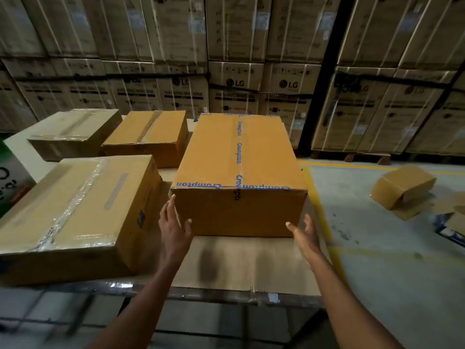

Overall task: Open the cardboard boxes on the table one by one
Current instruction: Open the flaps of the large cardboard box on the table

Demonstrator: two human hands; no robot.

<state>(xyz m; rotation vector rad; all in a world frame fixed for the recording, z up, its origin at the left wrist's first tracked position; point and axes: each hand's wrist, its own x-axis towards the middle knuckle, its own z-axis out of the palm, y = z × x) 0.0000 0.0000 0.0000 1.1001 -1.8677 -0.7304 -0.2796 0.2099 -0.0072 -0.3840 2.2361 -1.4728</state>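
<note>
A long cardboard box (239, 157) sealed with clear tape printed in blue lettering lies in front of me on the cardboard-covered table (246, 263). My left hand (175, 226) is at the box's near left corner, fingers spread, thumb against the front face. At the near right corner my right hand (303, 235) is open, fingertips touching or just off the box. Three more taped boxes share the table: one at near left (75, 210), one at far left (75, 132), one at far middle (151, 137). All are closed.
Stacked washing-machine cartons (236, 71) form a wall behind the table. On the concrete floor to the right lie an emptied box (402, 187) and flattened cardboard pieces (450, 212). A yellow floor line (324, 217) runs along the table's right side. The table's metal edge (216, 294) is near me.
</note>
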